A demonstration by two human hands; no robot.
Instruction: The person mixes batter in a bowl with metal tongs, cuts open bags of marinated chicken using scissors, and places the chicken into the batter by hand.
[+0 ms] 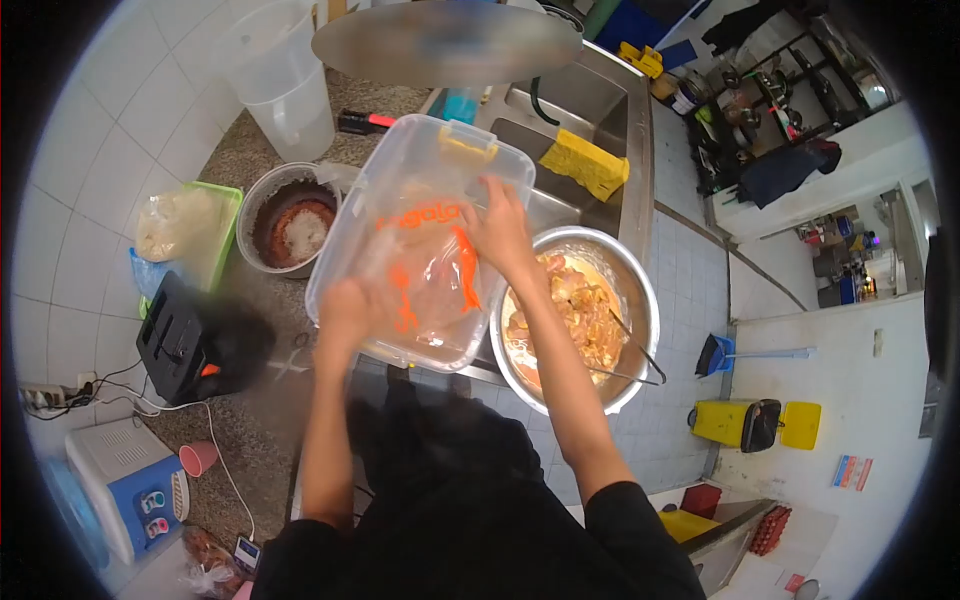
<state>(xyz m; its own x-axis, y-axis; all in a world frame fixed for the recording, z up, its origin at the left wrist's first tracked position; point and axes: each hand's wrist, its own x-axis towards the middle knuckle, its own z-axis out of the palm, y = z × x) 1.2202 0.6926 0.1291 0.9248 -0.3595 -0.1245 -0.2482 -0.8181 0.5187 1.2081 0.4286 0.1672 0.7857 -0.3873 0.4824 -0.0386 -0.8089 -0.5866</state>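
A clear plastic tub (335, 250) stands on the counter in front of me, with a clear bag (430, 285) with orange print inside it. My right hand (498, 230) is at the bag's upper right side, its fingers bent; what they hold is hard to make out. My left hand (345, 315) is blurred at the tub's lower left, beside the bag. To the right of the tub, under my right forearm, a steel bowl (645, 300) holds raw meat pieces (580, 310) in a pale liquid, with metal tongs (640, 378) resting in it.
Left of the tub are a pot (250, 230) with red and white contents, a clear jug (290, 110) and a green tray (225, 235). A black machine (190, 340) sits nearer. A yellow cloth (590, 165) hangs on the sink (640, 120). A blurred round object (445, 42) hangs above.
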